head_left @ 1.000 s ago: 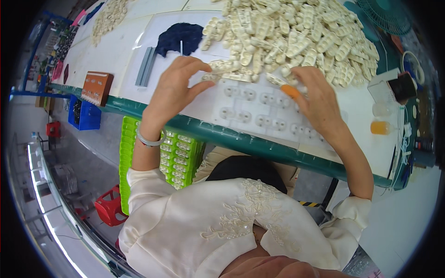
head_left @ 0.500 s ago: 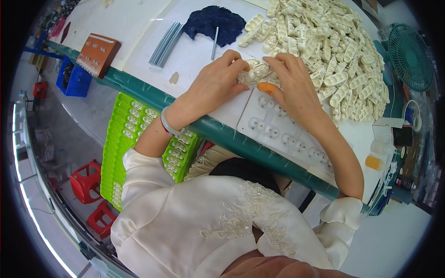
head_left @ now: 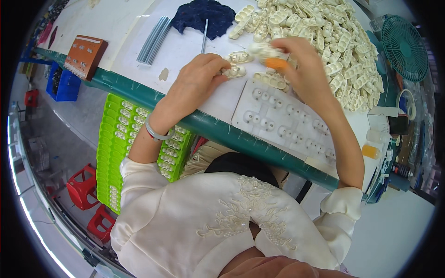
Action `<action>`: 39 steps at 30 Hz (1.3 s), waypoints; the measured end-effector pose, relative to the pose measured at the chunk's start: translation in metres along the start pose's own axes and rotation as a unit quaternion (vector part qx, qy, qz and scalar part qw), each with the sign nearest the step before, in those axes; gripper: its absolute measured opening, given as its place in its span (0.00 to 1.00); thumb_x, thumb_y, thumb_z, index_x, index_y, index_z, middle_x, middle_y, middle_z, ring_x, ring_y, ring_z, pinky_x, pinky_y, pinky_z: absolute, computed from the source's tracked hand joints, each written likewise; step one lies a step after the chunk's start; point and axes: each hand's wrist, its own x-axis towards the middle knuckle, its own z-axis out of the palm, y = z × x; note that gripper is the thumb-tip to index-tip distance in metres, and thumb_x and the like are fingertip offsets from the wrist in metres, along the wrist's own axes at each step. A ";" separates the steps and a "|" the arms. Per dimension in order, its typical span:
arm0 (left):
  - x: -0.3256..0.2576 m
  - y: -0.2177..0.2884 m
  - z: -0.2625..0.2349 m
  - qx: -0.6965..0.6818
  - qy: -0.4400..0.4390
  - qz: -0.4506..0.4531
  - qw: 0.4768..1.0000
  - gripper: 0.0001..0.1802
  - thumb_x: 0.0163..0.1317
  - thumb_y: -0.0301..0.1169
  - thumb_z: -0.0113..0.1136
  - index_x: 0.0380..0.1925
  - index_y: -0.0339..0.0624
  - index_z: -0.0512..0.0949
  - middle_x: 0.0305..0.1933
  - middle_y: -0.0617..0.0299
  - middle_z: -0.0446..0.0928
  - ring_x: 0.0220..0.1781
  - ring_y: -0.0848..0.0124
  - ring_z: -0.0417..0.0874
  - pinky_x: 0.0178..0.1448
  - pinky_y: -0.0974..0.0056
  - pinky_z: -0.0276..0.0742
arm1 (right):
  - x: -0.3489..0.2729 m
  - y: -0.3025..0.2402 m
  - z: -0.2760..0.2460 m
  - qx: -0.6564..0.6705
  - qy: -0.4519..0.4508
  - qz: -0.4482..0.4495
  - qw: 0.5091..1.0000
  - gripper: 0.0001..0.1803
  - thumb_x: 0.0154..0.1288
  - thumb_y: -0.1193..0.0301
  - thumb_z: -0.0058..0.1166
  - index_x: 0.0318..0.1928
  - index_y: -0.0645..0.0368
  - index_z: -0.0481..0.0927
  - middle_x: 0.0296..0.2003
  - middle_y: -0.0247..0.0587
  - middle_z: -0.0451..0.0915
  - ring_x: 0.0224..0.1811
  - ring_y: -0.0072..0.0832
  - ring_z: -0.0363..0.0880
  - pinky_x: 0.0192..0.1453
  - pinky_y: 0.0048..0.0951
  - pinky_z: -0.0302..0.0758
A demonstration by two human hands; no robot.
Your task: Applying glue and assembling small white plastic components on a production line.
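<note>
My left hand (head_left: 197,83) rests over the white work surface, its thumb and fingertips closed on a small cream plastic piece (head_left: 235,72). Just beyond lies another long cream piece (head_left: 240,57). My right hand (head_left: 303,62) is raised further right, smeared by motion, gripping a blurred cream piece (head_left: 261,49). Something orange (head_left: 276,64) shows at its thumb; whether it is a cover or a held thing I cannot tell. Below that hand a cream piece with rounded hollows (head_left: 270,80) lies at the edge of a pale translucent plate (head_left: 241,113) bearing rows of small round parts.
A large heap of cream pieces (head_left: 343,51) fills the far right. Grey rods (head_left: 154,41), a single rod (head_left: 204,37) and a dark blue mass (head_left: 204,17) lie at the back. A brown block (head_left: 85,55) sits left; a green tray (head_left: 109,148) stands below the table edge.
My hands have moved apart; the right one has lifted a cream piece up and away. Cream pieces between them are now uncovered. The whole view has shifted slightly.
</note>
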 end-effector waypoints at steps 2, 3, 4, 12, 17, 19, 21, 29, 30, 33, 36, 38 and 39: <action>-0.009 -0.002 -0.011 -0.036 -0.001 -0.025 0.999 0.13 0.52 0.24 0.63 0.39 0.38 0.77 0.40 0.54 0.77 0.40 0.59 0.79 0.43 0.63 0.76 | -0.019 -0.018 -0.025 0.014 0.039 0.039 0.998 0.15 0.50 0.71 0.63 0.39 0.63 0.78 0.36 0.43 0.78 0.40 0.38 0.74 0.43 0.33 0.71; -0.011 -0.001 -0.016 -0.035 0.003 -0.029 0.999 0.13 0.52 0.24 0.63 0.39 0.38 0.77 0.40 0.54 0.77 0.40 0.59 0.79 0.43 0.63 0.76 | -0.032 -0.023 -0.022 0.015 0.035 0.035 0.999 0.15 0.50 0.71 0.63 0.39 0.63 0.78 0.36 0.43 0.78 0.40 0.38 0.74 0.43 0.33 0.71; -0.011 0.002 -0.019 -0.102 -0.010 -0.030 0.994 0.13 0.51 0.23 0.64 0.39 0.38 0.77 0.40 0.54 0.77 0.40 0.59 0.79 0.44 0.63 0.76 | -0.050 -0.023 -0.015 0.030 0.008 0.058 0.998 0.15 0.50 0.71 0.63 0.39 0.63 0.78 0.36 0.43 0.77 0.39 0.38 0.74 0.43 0.33 0.71; -0.021 0.049 0.006 -0.149 -0.087 0.122 0.977 0.16 0.50 0.22 0.64 0.41 0.41 0.77 0.43 0.57 0.74 0.44 0.58 0.76 0.44 0.61 0.75 | -0.065 -0.023 0.011 0.034 -0.020 0.066 0.997 0.17 0.49 0.72 0.64 0.41 0.62 0.79 0.38 0.43 0.76 0.38 0.39 0.75 0.42 0.35 0.72; -0.021 0.051 0.010 -0.105 -0.083 0.138 0.981 0.17 0.49 0.25 0.65 0.41 0.40 0.77 0.43 0.57 0.74 0.44 0.58 0.76 0.46 0.60 0.74 | -0.061 -0.027 0.000 -0.005 -0.058 0.072 0.996 0.17 0.49 0.73 0.64 0.40 0.64 0.79 0.35 0.43 0.75 0.38 0.38 0.75 0.41 0.33 0.72; -0.018 0.047 -0.002 -0.089 -0.090 0.141 0.982 0.18 0.48 0.26 0.66 0.41 0.39 0.76 0.43 0.57 0.74 0.44 0.58 0.76 0.47 0.59 0.74 | -0.053 -0.023 -0.010 0.004 -0.024 0.099 0.995 0.16 0.49 0.73 0.64 0.40 0.65 0.79 0.34 0.43 0.75 0.38 0.38 0.75 0.41 0.33 0.72; -0.004 0.036 -0.018 -0.090 -0.049 0.080 0.991 0.20 0.47 0.29 0.68 0.42 0.38 0.76 0.46 0.56 0.74 0.46 0.57 0.75 0.49 0.59 0.73 | -0.048 -0.018 -0.010 0.007 0.018 0.141 0.990 0.15 0.49 0.73 0.63 0.39 0.65 0.79 0.33 0.43 0.75 0.38 0.38 0.75 0.41 0.34 0.72; 0.027 -0.014 0.007 0.088 0.024 0.028 0.995 0.18 0.50 0.29 0.66 0.42 0.38 0.77 0.41 0.55 0.78 0.41 0.57 0.78 0.47 0.61 0.75 | -0.047 -0.004 -0.021 -0.026 0.028 0.074 0.997 0.11 0.50 0.76 0.61 0.36 0.64 0.79 0.34 0.43 0.77 0.39 0.39 0.75 0.44 0.34 0.72; 0.022 -0.010 -0.002 0.075 0.028 0.011 0.997 0.17 0.50 0.28 0.66 0.42 0.38 0.77 0.39 0.55 0.78 0.39 0.57 0.79 0.45 0.62 0.75 | -0.057 -0.008 -0.033 -0.061 0.067 0.065 0.994 0.11 0.49 0.77 0.62 0.36 0.64 0.78 0.35 0.43 0.77 0.40 0.39 0.75 0.45 0.34 0.73; 0.015 0.029 -0.021 -0.020 0.006 -0.018 1.000 0.16 0.50 0.26 0.66 0.40 0.38 0.77 0.38 0.55 0.79 0.37 0.57 0.79 0.44 0.62 0.76 | -0.112 0.000 -0.039 -0.051 0.071 0.091 0.992 0.13 0.47 0.79 0.63 0.35 0.63 0.78 0.40 0.43 0.78 0.43 0.39 0.77 0.47 0.34 0.74; 0.000 0.076 -0.002 -0.096 -0.022 0.107 0.989 0.17 0.49 0.25 0.65 0.41 0.37 0.76 0.39 0.55 0.77 0.40 0.58 0.78 0.43 0.62 0.75 | -0.132 -0.007 -0.027 -0.047 0.062 0.040 0.996 0.13 0.46 0.80 0.64 0.36 0.62 0.78 0.42 0.43 0.79 0.45 0.40 0.77 0.48 0.35 0.75; -0.005 0.090 0.023 -0.108 -0.037 0.154 0.981 0.18 0.49 0.26 0.64 0.41 0.37 0.75 0.40 0.55 0.75 0.41 0.59 0.77 0.44 0.62 0.75 | -0.131 -0.004 -0.024 -0.039 0.068 0.027 0.997 0.13 0.46 0.79 0.64 0.36 0.62 0.78 0.43 0.42 0.79 0.46 0.40 0.77 0.48 0.35 0.74; -0.006 0.095 0.033 -0.084 -0.081 0.166 0.979 0.19 0.48 0.26 0.64 0.42 0.36 0.74 0.41 0.56 0.74 0.43 0.60 0.76 0.45 0.62 0.73 | -0.130 -0.001 -0.021 -0.030 0.072 0.014 0.997 0.14 0.46 0.79 0.64 0.36 0.62 0.79 0.43 0.42 0.79 0.46 0.40 0.77 0.49 0.35 0.74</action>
